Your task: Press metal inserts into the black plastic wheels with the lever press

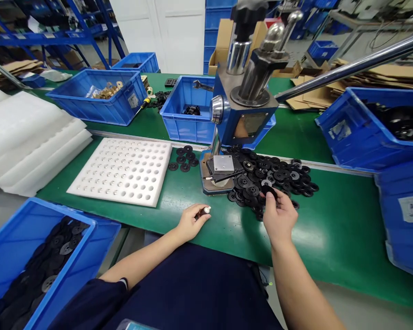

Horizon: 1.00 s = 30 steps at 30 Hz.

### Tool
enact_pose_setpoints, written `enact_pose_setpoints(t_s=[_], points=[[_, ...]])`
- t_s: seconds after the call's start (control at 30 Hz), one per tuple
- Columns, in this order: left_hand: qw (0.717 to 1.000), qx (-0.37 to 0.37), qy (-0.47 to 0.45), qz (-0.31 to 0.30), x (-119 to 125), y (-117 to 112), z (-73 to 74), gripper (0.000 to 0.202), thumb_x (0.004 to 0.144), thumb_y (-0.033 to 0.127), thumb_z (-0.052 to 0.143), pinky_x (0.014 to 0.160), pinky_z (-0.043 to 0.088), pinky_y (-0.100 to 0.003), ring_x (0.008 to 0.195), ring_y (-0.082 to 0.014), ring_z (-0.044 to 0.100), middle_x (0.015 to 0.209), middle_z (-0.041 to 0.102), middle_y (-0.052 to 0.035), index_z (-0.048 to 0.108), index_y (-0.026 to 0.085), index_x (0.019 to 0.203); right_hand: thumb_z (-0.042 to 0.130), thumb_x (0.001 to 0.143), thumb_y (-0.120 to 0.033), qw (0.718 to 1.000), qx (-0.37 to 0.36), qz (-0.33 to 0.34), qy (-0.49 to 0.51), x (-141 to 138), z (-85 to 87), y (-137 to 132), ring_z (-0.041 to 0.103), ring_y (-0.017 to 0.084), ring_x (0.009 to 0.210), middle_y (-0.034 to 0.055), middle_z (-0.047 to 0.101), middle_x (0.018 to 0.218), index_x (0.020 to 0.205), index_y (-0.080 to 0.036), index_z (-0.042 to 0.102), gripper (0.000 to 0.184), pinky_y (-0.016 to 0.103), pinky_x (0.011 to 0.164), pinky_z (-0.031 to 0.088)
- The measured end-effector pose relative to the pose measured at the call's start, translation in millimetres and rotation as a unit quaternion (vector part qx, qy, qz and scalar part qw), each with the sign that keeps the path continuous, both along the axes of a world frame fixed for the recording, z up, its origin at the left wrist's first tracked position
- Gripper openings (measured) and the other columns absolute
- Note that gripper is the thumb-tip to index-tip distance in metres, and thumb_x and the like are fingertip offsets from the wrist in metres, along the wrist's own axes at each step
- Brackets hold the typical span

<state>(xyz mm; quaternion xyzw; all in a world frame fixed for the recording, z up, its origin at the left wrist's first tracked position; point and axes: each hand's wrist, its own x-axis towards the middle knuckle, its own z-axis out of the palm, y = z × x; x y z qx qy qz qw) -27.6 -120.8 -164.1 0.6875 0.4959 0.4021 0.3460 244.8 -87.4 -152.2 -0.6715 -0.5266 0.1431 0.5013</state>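
Here, low in the middle, the right hand point(278, 215) pinches one black disc point(268, 189), the left hand point(192, 221) pinches a small pin point(206, 210); best lift only one.

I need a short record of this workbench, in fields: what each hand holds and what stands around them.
left hand: pinches a small part with a pale tip, over the green bench
right hand: holds a black disc at the pile's near edge
pile of black discs: lies beside the press base
blue press: stands behind both hands
white foam tray: left of the press, rows of holes
blue bin: near left, holds black discs
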Motion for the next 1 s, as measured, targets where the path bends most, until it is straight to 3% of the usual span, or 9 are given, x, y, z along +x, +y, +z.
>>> enact_pose_setpoints(t_s=[0.1,0.17,0.23,0.33,0.57,0.7,0.9,1.0], points=[[1.000,0.002,0.006,-0.027,-0.2,-0.6,-4.1,0.024,0.091,0.037,0.059,0.070,0.052,-0.031,0.071,-0.0168,0.062,0.090,0.072,-0.0079,0.070,0.019,0.103,0.055,0.091,-0.050,0.984,-0.048,0.081,0.152,-27.6,-8.6,-29.2,0.069,0.020,0.081,0.0111,0.070,0.099,0.121,-0.015,0.059,0.046,0.036,0.078,0.054],[0.999,0.007,0.013,-0.048,-0.7,-1.1,-6.3,0.024,0.091,0.036,0.059,0.074,0.053,-0.032,0.077,-0.0182,0.064,0.096,0.073,-0.0092,0.069,0.019,0.105,0.058,0.090,-0.048,0.965,-0.104,0.154,0.185,-51.6,-11.6,-45.2,0.069,0.019,0.078,0.0087,0.071,0.092,0.118,-0.015,0.060,0.043,0.034,0.077,0.056],[0.998,0.014,0.020,-0.062,-1.6,-1.6,-7.5,0.023,0.091,0.035,0.060,0.076,0.054,-0.033,0.081,-0.0193,0.066,0.098,0.073,-0.0094,0.068,0.020,0.107,0.058,0.091,-0.045,0.958,-0.127,0.190,0.171,-72.8,-10.3,-54.3,0.070,0.018,0.078,0.0070,0.072,0.088,0.113,-0.017,0.062,0.036,0.033,0.078,0.056],[0.997,0.024,0.026,-0.070,-2.7,-2.5,-6.5,0.022,0.090,0.034,0.062,0.074,0.055,-0.032,0.077,-0.0188,0.067,0.093,0.073,-0.0080,0.067,0.020,0.106,0.054,0.094,-0.039,0.970,-0.086,0.208,0.091,-91.2,-2.4,-56.8,0.070,0.019,0.090,0.0075,0.072,0.101,0.110,-0.020,0.065,0.027,0.035,0.086,0.056],[0.994,0.032,0.032,-0.104,-2.4,-2.5,-1.1,0.022,0.092,0.034,0.058,0.081,0.055,-0.035,0.086,-0.0209,0.069,0.095,0.073,-0.0088,0.066,0.019,0.105,0.042,0.098,-0.022,0.955,0.017,0.294,-0.027,-96.3,8.5,-55.7,0.065,0.019,0.105,0.0076,0.069,0.113,0.125,-0.023,0.062,0.033,0.039,0.094,0.055],[0.994,0.023,0.043,-0.098,-3.2,-2.6,-4.2,0.024,0.094,0.034,0.052,0.081,0.054,-0.036,0.087,-0.0217,0.068,0.095,0.072,-0.0101,0.064,0.018,0.107,0.041,0.097,-0.017,0.944,0.050,0.321,-0.055,-96.6,8.6,-59.5,0.057,0.021,0.123,0.0089,0.060,0.134,0.137,-0.025,0.054,0.042,0.044,0.103,0.051],[0.995,0.015,0.037,-0.093,-4.5,-2.2,-7.0,0.022,0.095,0.034,0.050,0.077,0.052,-0.033,0.081,-0.0200,0.066,0.090,0.070,-0.0089,0.063,0.018,0.104,0.045,0.096,-0.019,0.928,0.015,0.355,-0.110,-92.5,5.0,-66.3,0.042,0.024,0.139,0.0104,0.040,0.153,0.153,-0.026,0.030,0.059,0.048,0.111,0.044],[0.994,0.011,0.034,-0.099,-4.5,-2.1,-6.6,0.021,0.096,0.032,0.049,0.074,0.050,-0.031,0.078,-0.0188,0.063,0.086,0.068,-0.0076,0.063,0.017,0.098,0.046,0.096,-0.022,0.920,-0.020,0.368,-0.135,-92.3,3.2,-70.7,0.038,0.025,0.142,0.0103,0.036,0.155,0.154,-0.026,0.029,0.060,0.050,0.112,0.042]])
